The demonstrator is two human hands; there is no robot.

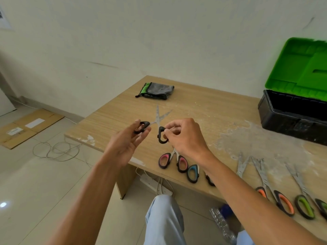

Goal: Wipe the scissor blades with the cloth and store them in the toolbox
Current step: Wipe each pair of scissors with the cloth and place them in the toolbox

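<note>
Holding the scissors [157, 115] up by one loop in each grip, left grip [130, 140] and right grip [184, 135] pinching, apparently to spread blades for wiping, cloth [156, 90] lying beyond the grips, toolbox [283, 119] well right.

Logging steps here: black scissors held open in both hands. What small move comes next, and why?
Probably free the left hand and reach for the cloth: the scissors are open, the right hand grips the other handle, and the cloth lies untouched farther up the table.
</note>
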